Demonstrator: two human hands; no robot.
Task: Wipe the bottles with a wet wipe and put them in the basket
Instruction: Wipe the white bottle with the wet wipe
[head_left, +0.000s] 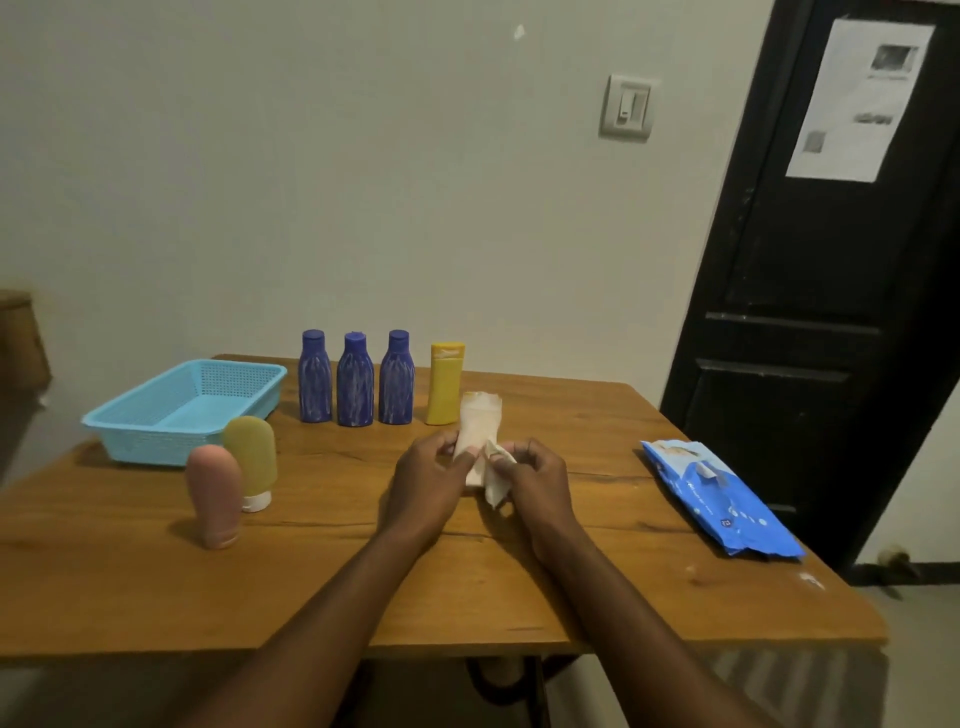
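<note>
A wooden bench (597, 441) stands against a pale wall, with the blue basket (156, 449) at its far-left corner. Over the middle the left hand (426, 473) grips a pale bottle (480, 415), its lower end hidden behind the fingers. The right hand (537, 480) pinches a crumpled wet wipe (493, 486) against it.

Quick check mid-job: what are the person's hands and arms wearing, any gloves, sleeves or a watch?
Nothing worn shows. The left hand and right hand are bare, no gloves. The left forearm and right forearm are bare to the frame's lower edge: no sleeves, watch or bracelet in view. Rings cannot be made out.
</note>
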